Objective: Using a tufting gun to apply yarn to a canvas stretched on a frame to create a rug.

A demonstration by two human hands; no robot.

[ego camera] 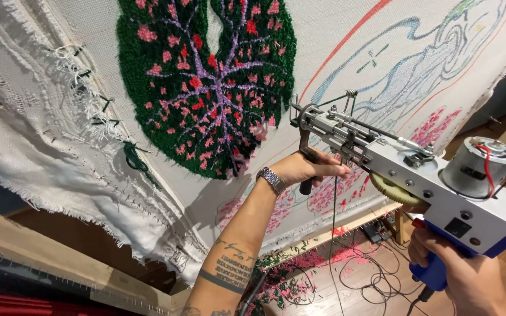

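You hold a tufting gun (417, 169) in both hands: your left hand (306, 169) has its fingers curled tight around the black front handle, your right hand (464, 275) has its fingers wrapped around the blue grip. The needle tip, just above your left fingers, sits near the stretched cloth (346, 35) beside the green leaf patch (206, 82). The yarn (332, 234) hanging just past your left fingers could likely snag, and a tilted needle might tear the cloth.

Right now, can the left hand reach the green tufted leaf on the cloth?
Probably yes: the left hand grips the tufting gun's front handle just beside the green tufted leaf, and nothing lies between them.
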